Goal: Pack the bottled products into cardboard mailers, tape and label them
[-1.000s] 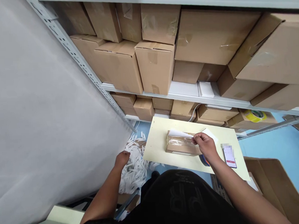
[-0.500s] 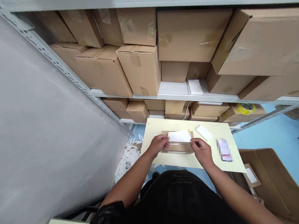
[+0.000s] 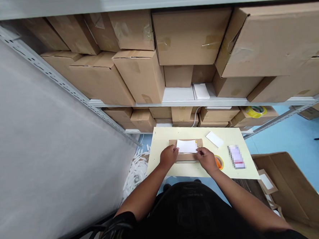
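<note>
A white label [image 3: 186,146] with a small yellow mark at its right end lies over the top of a small cardboard box [image 3: 187,157] on the pale yellow table [image 3: 160,134]. My left hand [image 3: 169,155] pinches the label's left edge, fingers closed. At its lower right corner my right hand [image 3: 206,158] grips it between thumb and finger. Whether the label touches the box all along, I cannot tell. Just right of my right hand is a roll of tape [image 3: 219,162] with an orange core, partly hidden by the hand.
A white card-like stack [image 3: 214,139] and a phone [image 3: 236,157] lie on the table's right. Shelves [image 3: 220,103] full of cardboard boxes stand behind, with a yellow tape roll [image 3: 256,111]. White paper strips [image 3: 135,173] cover the floor at left; a large open carton [image 3: 293,183] stands at right.
My left hand has come from above the paper strips to the label's left edge. The label, held at one end before, is now stretched between both hands over the box.
</note>
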A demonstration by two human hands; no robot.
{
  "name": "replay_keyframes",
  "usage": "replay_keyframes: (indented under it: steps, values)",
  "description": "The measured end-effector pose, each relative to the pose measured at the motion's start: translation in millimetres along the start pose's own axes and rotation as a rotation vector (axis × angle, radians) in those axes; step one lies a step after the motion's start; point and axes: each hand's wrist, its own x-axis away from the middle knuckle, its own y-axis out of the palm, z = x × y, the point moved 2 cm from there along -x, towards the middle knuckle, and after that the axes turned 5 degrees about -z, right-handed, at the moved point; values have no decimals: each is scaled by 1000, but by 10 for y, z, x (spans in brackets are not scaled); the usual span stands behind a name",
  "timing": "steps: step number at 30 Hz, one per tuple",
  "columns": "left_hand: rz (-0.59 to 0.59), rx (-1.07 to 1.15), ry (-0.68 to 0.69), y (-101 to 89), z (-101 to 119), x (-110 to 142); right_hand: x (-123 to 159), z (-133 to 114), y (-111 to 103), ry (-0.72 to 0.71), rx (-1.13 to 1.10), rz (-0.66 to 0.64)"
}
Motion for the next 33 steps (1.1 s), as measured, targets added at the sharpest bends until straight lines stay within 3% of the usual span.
replay_keyframes:
  steps: [6, 9, 12, 14, 17, 20, 24, 29, 33]
  values:
    - [-120, -249, 9, 165, -1, -48, -51, 15, 152, -135, 382, -197]
    - [-133, -207, -11, 183, -10, -99, -64, -72, 185, -157, 583, -276]
    - [-100, -94, -72, 144, -94, -126, -57, -95, 146, -162, 620, -299]
    - [-26, -30, -103, 103, -190, -111, -40, -23, 79, -157, 544, -265]
    - [81, 142, -134, 87, -341, -24, 0, 213, -58, -60, 332, -102]
    - [-24, 461, -183, 177, -398, 113, 39, 474, -132, 91, 19, -50]
    - [-36, 641, -152, 262, -230, 279, 16, 606, -148, 175, -312, -166]
    - [94, 605, -118, 191, 95, 361, -177, 552, -323, 94, -364, -251]
    - [202, 584, -183, 76, 259, 390, -354, 472, -513, 59, -422, -214]
